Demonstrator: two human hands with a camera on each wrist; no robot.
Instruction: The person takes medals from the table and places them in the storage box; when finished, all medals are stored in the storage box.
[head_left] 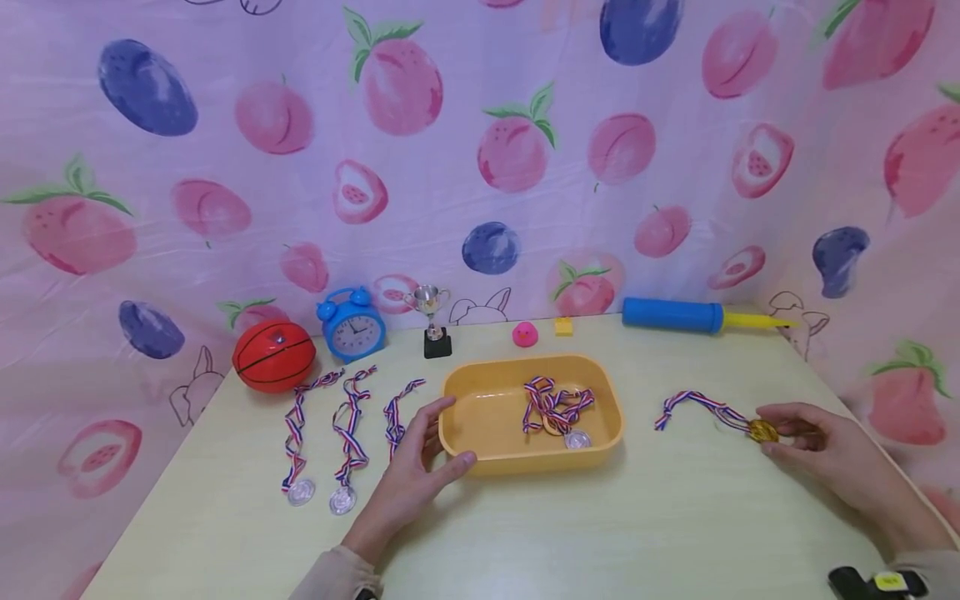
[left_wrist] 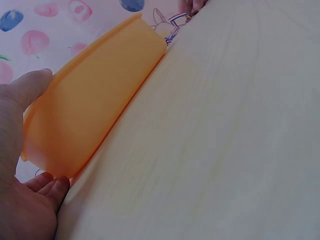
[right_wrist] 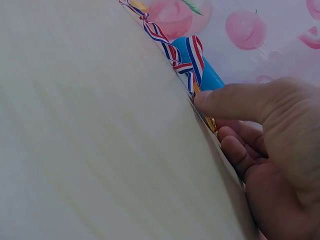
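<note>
My left hand (head_left: 422,460) holds the left end of a yellow plastic basin (head_left: 480,468), its thumb by the front rim and its fingers around the end wall. Inside the basin lie tangled striped ribbons (head_left: 551,404) with a silver medal (head_left: 577,439) and a partly covered gold-coloured one. On the right, my right hand (head_left: 828,446) pinches a gold medal (head_left: 762,430) at the table surface. Its red, white and blue ribbon (head_left: 693,397) trails to the left. In the right wrist view the thumb and fingers hide most of this medal (right_wrist: 212,123).
Two silver medals (head_left: 301,492) with ribbons lie left; another ribbon (head_left: 393,417) runs behind my left hand. Along the back stand a red basketball (head_left: 274,357), blue alarm clock (head_left: 356,332), trophy cup (head_left: 435,325), pink toy (head_left: 525,334), yellow block (head_left: 563,326) and blue pump (head_left: 671,315).
</note>
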